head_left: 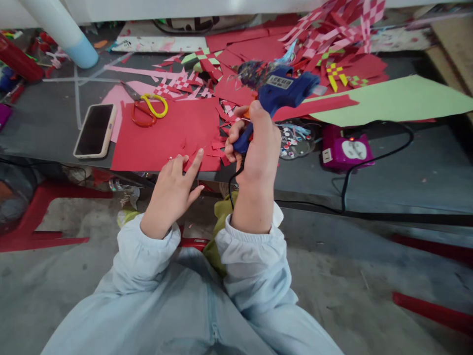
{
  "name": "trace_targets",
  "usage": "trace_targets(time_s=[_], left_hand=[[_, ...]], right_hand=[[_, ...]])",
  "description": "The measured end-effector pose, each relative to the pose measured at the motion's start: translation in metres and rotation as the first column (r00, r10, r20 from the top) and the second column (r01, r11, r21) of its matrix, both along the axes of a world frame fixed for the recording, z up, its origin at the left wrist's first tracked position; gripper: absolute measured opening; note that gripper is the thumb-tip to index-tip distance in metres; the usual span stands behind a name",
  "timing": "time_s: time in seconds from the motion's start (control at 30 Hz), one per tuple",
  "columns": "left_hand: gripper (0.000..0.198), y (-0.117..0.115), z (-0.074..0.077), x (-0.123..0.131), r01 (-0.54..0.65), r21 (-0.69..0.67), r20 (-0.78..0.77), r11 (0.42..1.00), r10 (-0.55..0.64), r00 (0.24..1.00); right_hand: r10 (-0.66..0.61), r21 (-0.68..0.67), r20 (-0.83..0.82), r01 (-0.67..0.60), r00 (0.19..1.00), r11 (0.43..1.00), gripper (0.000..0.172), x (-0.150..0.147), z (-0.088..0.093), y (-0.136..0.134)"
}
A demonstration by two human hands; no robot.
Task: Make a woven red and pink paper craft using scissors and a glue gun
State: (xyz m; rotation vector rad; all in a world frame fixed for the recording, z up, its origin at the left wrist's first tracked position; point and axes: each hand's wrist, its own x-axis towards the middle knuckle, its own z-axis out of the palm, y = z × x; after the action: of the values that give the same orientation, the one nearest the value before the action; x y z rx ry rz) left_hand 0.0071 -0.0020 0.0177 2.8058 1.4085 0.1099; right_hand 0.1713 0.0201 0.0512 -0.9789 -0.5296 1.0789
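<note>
A blue hot glue gun [278,91] is gripped in my right hand [258,140], raised over the table, its nozzle end tilted up and to the left. Its tip is tangled with dark scraps and stringy glue. My left hand [176,185] has its fingers apart at the near edge of a red paper sheet [177,128], beside small red paper scraps [214,150]. On that sheet, scissors [148,109] with one red and one yellow handle lie with their blades pointing left. Whether a tiny scrap touches my left fingertips I cannot tell.
A phone [95,132] lies left of the red sheet. At right stand a purple power socket box [347,150] with a black cord [345,185] and a tray of small beads [297,140]. Woven paper strips [325,37] and a green sheet [399,101] cover the back.
</note>
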Motion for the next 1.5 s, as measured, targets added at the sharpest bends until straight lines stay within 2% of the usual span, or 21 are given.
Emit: trace_targets(time_s=[0.2, 0.57, 0.73, 0.87, 0.97, 1.07, 1.23, 1.5], left_hand=[[0.063, 0.001, 0.000, -0.013, 0.001, 0.034, 0.053, 0.999, -0.003, 0.999], [0.057, 0.007, 0.000, -0.037, -0.082, 0.065, 0.070, 0.994, 0.078, 0.995], [0.050, 0.006, -0.001, -0.039, -0.043, 0.058, 0.012, 0.997, 0.042, 0.999], [0.050, 0.002, 0.002, -0.040, 0.026, 0.018, 0.000, 1.000, -0.026, 1.000], [0.059, 0.001, 0.002, -0.041, 0.035, -0.019, 0.019, 0.999, -0.034, 0.999], [0.072, 0.000, 0.000, -0.040, -0.021, -0.020, 0.064, 1.000, 0.022, 0.998], [0.054, -0.001, -0.003, -0.038, -0.038, 0.048, 0.047, 0.998, 0.036, 0.998], [0.050, 0.001, 0.007, -0.038, 0.009, -0.072, 0.064, 0.997, -0.004, 0.998]], right_hand=[[-0.010, 0.026, -0.021, 0.010, 1.000, 1.000, 0.036, 0.002, 0.002, -0.001], [-0.009, 0.018, -0.020, 0.010, 1.000, 1.000, 0.040, 0.001, 0.003, -0.003], [-0.008, 0.038, -0.050, 0.009, 0.999, 0.999, 0.040, 0.001, 0.002, -0.001], [-0.020, 0.025, -0.011, 0.020, 1.000, 0.999, 0.042, 0.000, 0.000, -0.001], [-0.021, 0.018, 0.006, 0.021, 1.000, 1.000, 0.042, 0.000, -0.001, -0.001], [-0.026, 0.025, 0.012, 0.026, 1.000, 0.999, 0.043, -0.001, -0.001, -0.001], [-0.023, 0.012, 0.001, 0.023, 1.000, 1.000, 0.042, -0.002, 0.000, -0.002], [-0.007, 0.017, 0.036, 0.007, 0.999, 1.000, 0.038, -0.002, -0.003, -0.001]])
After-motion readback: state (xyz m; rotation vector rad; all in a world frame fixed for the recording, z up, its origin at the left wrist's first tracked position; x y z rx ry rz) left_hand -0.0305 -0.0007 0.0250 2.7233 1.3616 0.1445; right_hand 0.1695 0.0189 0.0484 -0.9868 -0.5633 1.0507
